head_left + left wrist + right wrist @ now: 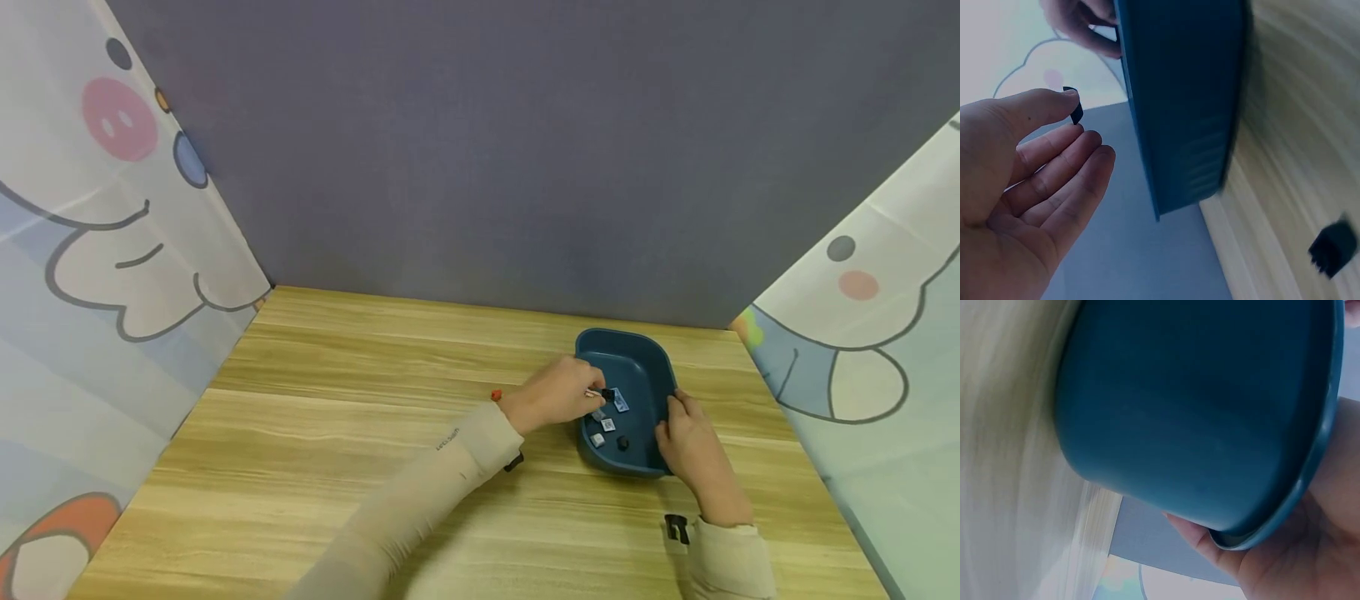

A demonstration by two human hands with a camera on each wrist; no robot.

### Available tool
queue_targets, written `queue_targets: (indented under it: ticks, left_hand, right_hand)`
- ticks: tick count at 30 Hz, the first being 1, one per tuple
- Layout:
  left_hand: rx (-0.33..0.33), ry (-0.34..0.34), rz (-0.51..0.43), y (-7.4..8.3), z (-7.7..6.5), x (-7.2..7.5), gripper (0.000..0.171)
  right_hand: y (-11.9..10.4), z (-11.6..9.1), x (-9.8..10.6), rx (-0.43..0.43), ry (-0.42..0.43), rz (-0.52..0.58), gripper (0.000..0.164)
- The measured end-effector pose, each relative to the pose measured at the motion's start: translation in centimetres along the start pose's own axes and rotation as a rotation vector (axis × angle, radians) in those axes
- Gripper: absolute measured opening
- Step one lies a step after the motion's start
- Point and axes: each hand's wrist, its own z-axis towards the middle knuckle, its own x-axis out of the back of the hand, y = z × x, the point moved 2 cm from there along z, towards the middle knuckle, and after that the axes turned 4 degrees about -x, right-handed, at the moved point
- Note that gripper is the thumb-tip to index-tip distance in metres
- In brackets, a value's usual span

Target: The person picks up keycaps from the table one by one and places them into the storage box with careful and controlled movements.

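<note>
A dark blue plastic bin (pixel 651 367) stands at the right of the wooden table. Over its left rim reaches my left hand (pixel 558 393), pinching a small black piece (pixel 1074 107) between thumb and fingertips in the left wrist view; its exact kind is unclear. My right hand (pixel 690 446) grips the bin's right rim, with fingers on the inside in the head view. Inside the bin lie a light blue strip (pixel 620 401), a white square piece (pixel 608 425), a white block-like piece (pixel 597 439) and a small black piece (pixel 622 442).
A small red piece (pixel 496 395) lies on the table beyond the left wrist. One black piece (pixel 514 462) is partly behind the left sleeve, and a black clip-like piece (pixel 677 528) lies beside the right cuff. A grey panel (pixel 487 167) stands at the back.
</note>
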Motion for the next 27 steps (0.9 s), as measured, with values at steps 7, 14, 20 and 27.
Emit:
queue_targets:
  ticks: [7, 14, 20, 27]
  left_hand:
    - [-0.026, -0.020, -0.025, 0.5, 0.5, -1.1, 0.023]
    - [0.000, -0.021, -0.031, 0.3, 1.3, -2.1, 0.023]
    - [0.033, -0.016, -0.053, 0.1, 1.6, -2.4, 0.022]
    - [-0.028, -0.067, -0.024, -0.6, 1.4, -2.6, 0.022]
  right_hand:
    - [0.1, 0.0, 0.1, 0.007, -0.004, -0.004, 0.045]
    - [0.1, -0.1, 0.0, 0.014, 0.016, -0.002, 0.044]
    - [0.0, -0.1, 0.0, 0.011, 0.012, 0.000, 0.044]
    - [0.0, -0.1, 0.1, 0.013, 0.010, -0.004, 0.044]
